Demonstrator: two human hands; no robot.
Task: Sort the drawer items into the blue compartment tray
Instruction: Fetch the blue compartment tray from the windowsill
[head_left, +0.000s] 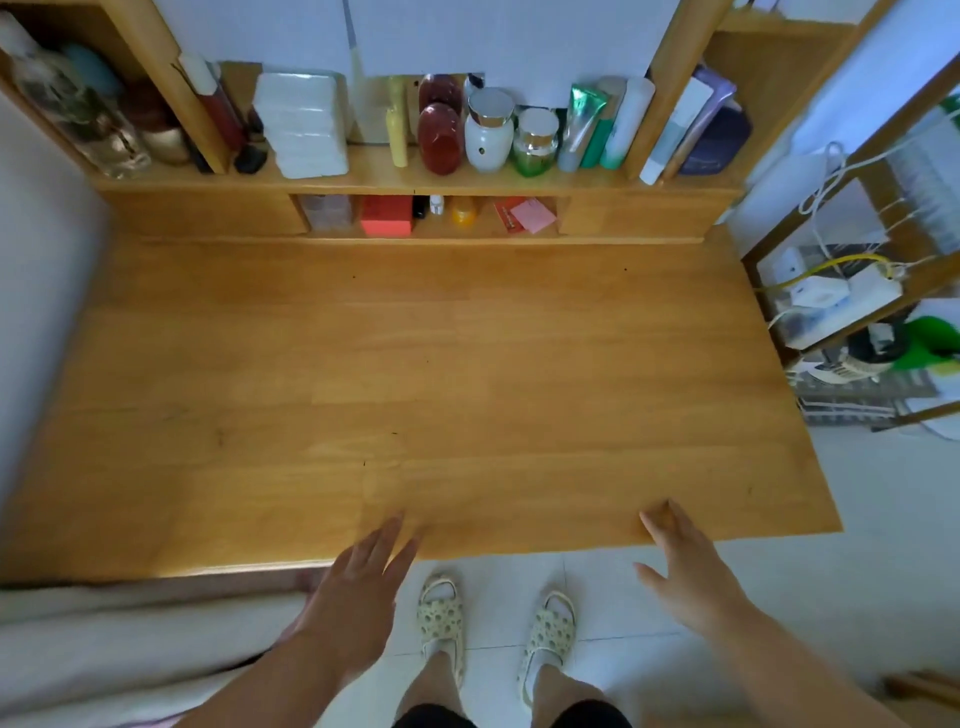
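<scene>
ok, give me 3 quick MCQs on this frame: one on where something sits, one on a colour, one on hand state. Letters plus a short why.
1. Where is the red box?
A. in the open slot under the shelf
B. on the floor tiles
C. on the desktop's front edge

2. What colour is the round jar left of the white bottle?
A. blue
B. dark red
C. yellow

3. How are the two hands?
A. both gripping a tray
B. left closed in a fist
C. both open, holding nothing

Answers:
1 A, it stands in the low cubby at the back of the desk.
2 B, its body is dark red.
3 C, left hand and right hand have spread fingers at the desk's front edge.
</scene>
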